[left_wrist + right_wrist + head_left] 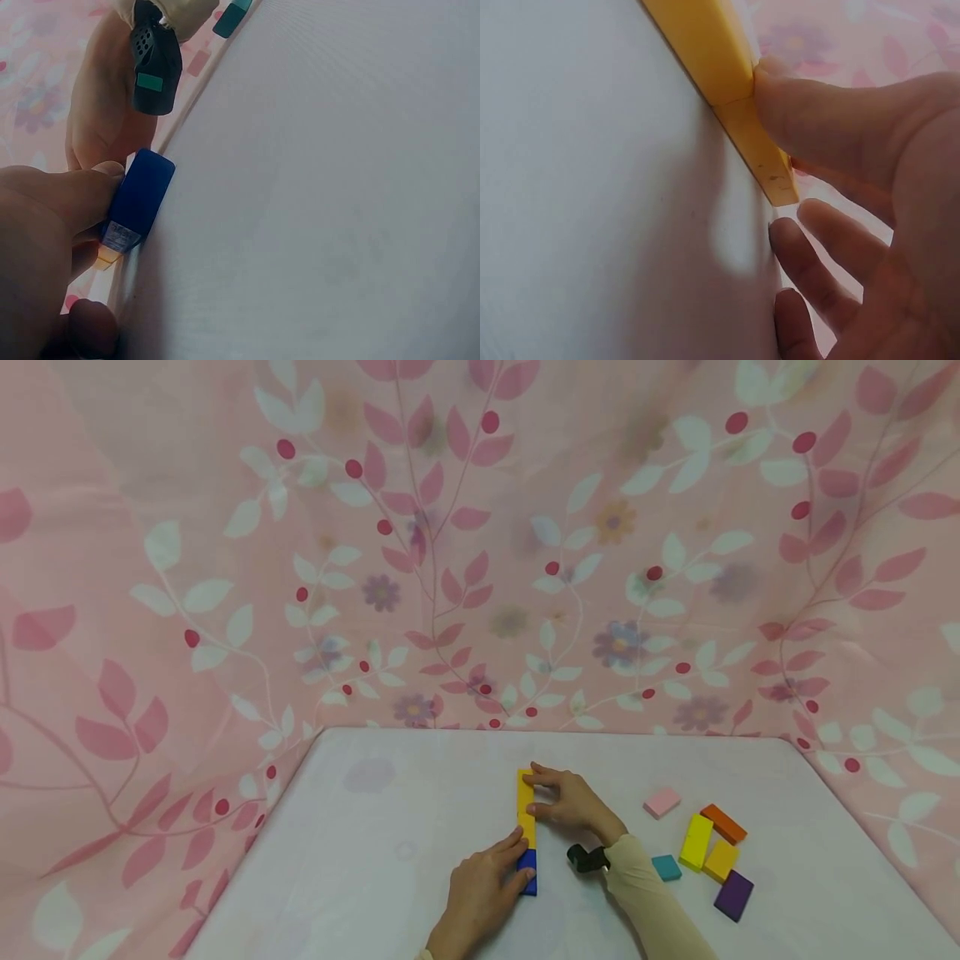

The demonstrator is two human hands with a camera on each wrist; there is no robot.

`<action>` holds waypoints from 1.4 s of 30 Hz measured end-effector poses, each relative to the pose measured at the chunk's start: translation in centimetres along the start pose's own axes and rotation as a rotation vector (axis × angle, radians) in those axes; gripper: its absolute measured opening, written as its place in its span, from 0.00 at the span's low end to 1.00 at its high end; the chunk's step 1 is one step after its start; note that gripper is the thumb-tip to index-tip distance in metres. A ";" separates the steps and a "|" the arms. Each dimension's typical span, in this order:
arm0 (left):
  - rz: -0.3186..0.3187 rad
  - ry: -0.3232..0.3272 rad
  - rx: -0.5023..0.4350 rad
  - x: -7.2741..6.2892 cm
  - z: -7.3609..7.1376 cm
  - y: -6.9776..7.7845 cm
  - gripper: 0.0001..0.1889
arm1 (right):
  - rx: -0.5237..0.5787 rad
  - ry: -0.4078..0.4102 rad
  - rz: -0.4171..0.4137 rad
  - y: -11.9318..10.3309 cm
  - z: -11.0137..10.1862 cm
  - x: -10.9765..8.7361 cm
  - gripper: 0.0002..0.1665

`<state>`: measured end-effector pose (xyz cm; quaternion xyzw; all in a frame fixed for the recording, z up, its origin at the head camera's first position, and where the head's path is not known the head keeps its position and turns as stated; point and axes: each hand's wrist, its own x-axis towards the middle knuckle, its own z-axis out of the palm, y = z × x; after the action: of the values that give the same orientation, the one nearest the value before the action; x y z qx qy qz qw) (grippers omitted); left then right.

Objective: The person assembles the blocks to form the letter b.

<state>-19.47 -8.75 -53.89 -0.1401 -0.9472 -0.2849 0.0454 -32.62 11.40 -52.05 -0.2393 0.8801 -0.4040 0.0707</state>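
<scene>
Two yellow blocks and a blue block (528, 878) lie end to end in a straight row on the white table, blue at the near end. My left hand (476, 893) holds the blue block, its thumb along one side and its fingers reaching to the near yellow block (528, 832). At the far end, my right hand (573, 802) pinches the far yellow block (524, 795) between thumb and index finger. The right wrist view shows the thumb (802, 109) beside the seam between the yellow blocks; the other fingers spread beyond the row's end.
Right of my right forearm lie loose blocks: pink (662, 802), orange (724, 823), bright yellow (697, 842), darker yellow (722, 861), teal (666, 867) and purple (734, 895). A dark wrist camera (587, 858) sits on the right wrist. Pink floral cloth (480, 568) hangs behind the table (337, 843).
</scene>
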 end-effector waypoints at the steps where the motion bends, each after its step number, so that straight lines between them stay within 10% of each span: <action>1: 0.001 -0.001 -0.002 0.0 0.1 0.0 0.25 | 0.010 -0.008 -0.003 0.2 -0.1 -0.1 0.35; 12: 0.064 0.046 0.039 -0.2 0.1 -0.1 0.25 | 0.098 -0.033 0.010 1.1 -4.6 -2.1 0.37; 28: 0.061 0.051 0.005 -0.4 -0.1 -0.1 0.25 | -0.310 0.099 0.169 3.4 -12.5 -13.9 0.40; 42: 0.029 0.026 -0.003 -0.4 -0.1 -0.1 0.25 | -0.489 0.223 0.141 6.2 -12.3 -18.1 0.36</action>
<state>-19.15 -8.99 -53.93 -0.1500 -0.9439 -0.2876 0.0617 -22.96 31.86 -49.78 -0.1415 0.9682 -0.1976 -0.0586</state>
